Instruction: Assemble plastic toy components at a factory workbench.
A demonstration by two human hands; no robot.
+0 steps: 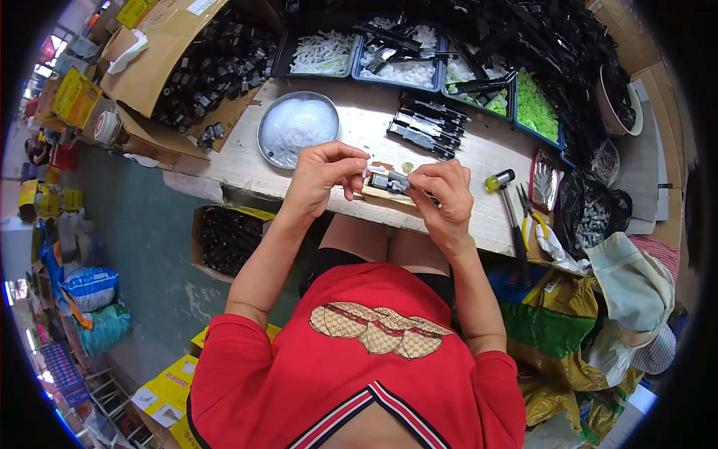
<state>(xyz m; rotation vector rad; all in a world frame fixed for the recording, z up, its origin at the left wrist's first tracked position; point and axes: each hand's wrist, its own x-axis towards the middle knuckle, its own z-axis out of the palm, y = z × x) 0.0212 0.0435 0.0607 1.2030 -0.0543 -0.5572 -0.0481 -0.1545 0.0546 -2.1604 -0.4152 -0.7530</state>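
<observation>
Close to the table's near edge, my left hand [323,178] pinches a small white plastic piece [373,169] between thumb and fingertips. My right hand [443,196] has thumb and fingers closed on a small grey part [399,179], just right of the white piece. Under my fingertips lies a small black part [383,184] on a pale block [385,195]; whether the grey part touches it I cannot tell. Behind my left hand stands a round metal dish [263,133] of whitish, translucent contents. Several black strip-shaped assemblies [428,124] lie in a row beyond my right hand.
Blue trays hold white pieces [321,54] and green pieces [535,105] at the back. On the right lie a hammer [511,213] and yellow-handled pliers [536,222]. A cardboard box of black parts [217,71] stands back left; another box [200,243] sits below the table.
</observation>
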